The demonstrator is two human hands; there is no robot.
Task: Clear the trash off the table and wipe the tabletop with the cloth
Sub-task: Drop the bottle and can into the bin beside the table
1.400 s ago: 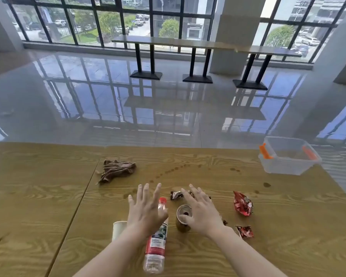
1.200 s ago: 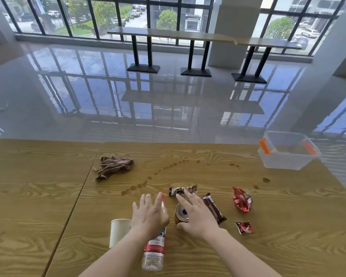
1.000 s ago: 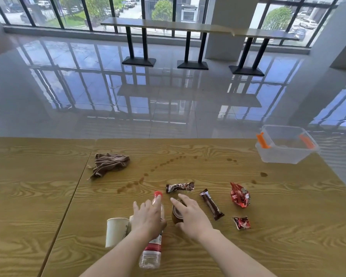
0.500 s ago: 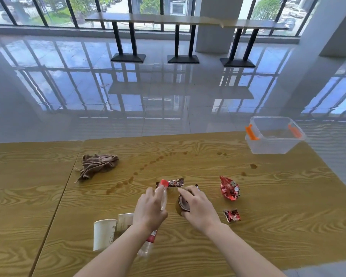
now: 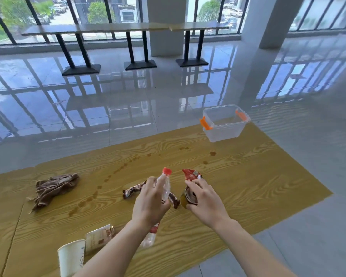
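Gripping bottle (image 5: 165, 184) left hand (image 5: 150, 202), can (image 5: 188, 197) right hand (image 5: 205, 202).

Both hands, left (image 5: 151, 203) and right (image 5: 205, 200), reach forward, fingers curled closed.

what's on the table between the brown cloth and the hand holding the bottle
In the head view, a dark candy wrapper and a trail of brown spill drops lie between the brown cloth and the left hand gripping the bottle.
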